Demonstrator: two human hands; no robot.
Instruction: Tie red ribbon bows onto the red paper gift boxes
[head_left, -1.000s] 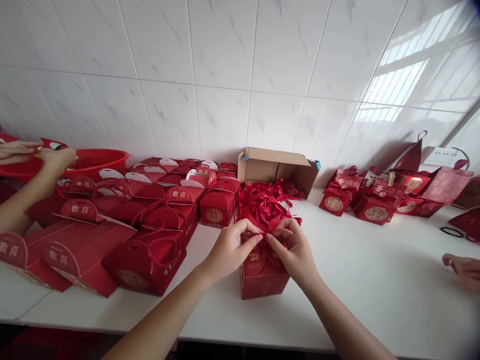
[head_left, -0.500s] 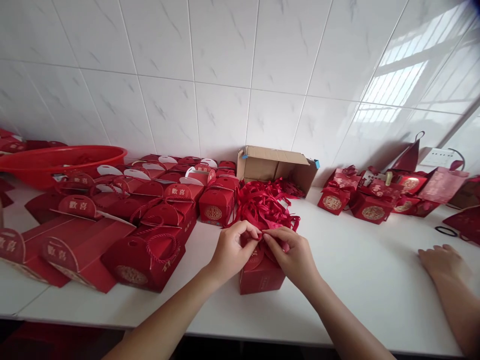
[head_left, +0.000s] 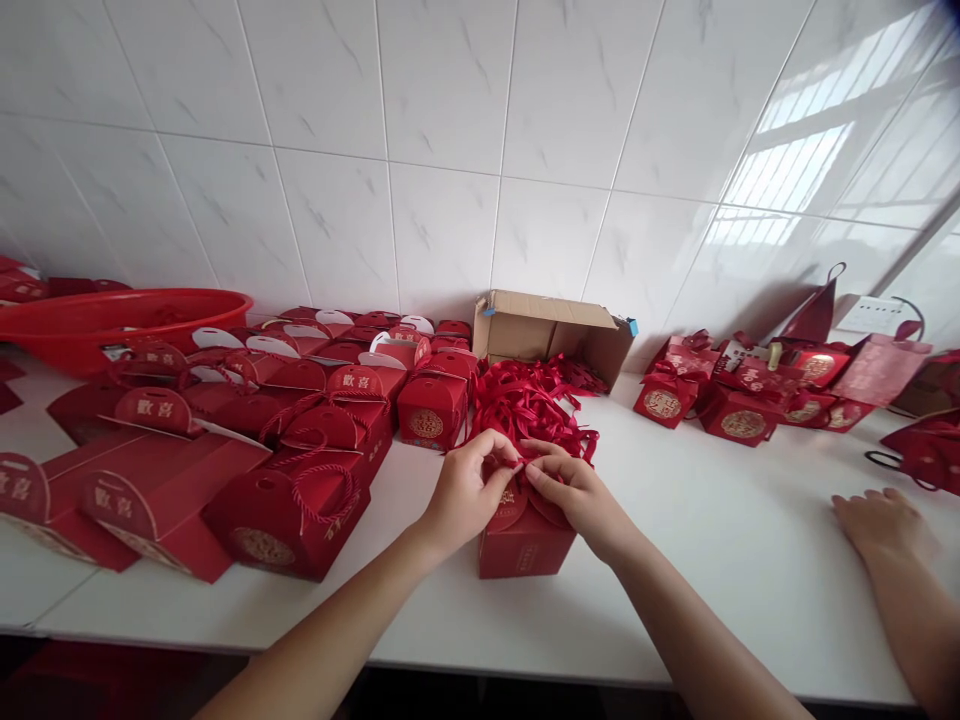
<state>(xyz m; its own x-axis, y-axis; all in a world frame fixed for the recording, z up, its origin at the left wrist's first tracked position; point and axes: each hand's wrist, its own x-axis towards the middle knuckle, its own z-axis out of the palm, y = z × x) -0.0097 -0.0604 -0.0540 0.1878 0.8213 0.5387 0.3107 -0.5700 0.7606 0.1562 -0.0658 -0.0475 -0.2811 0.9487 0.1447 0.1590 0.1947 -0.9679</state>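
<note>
A red gift box [head_left: 527, 548] stands on the white table in front of me, with round flaps at its top. Just above those flaps, my left hand [head_left: 474, 492] pinches a red ribbon [head_left: 519, 466] between thumb and index finger. From the other side my right hand [head_left: 568, 492] closes on the same ribbon, its fingertips nearly touching the left ones. The fingers hide most of the ribbon and the top of the box. Right behind lies a tangled heap of red ribbons [head_left: 525, 400].
An open cardboard box [head_left: 555, 312] lies behind the ribbon heap. Many red gift boxes [head_left: 285, 515] fill the left side, near a red basin [head_left: 172, 312]. More decorated boxes [head_left: 742, 420] stand at the right. Another person's hand [head_left: 885, 525] rests on the table [head_left: 720, 560] at far right.
My right hand's fingers have shifted slightly around the ribbon, uncovering more of the box's flap. The left hand stays in nearly the same place.
</note>
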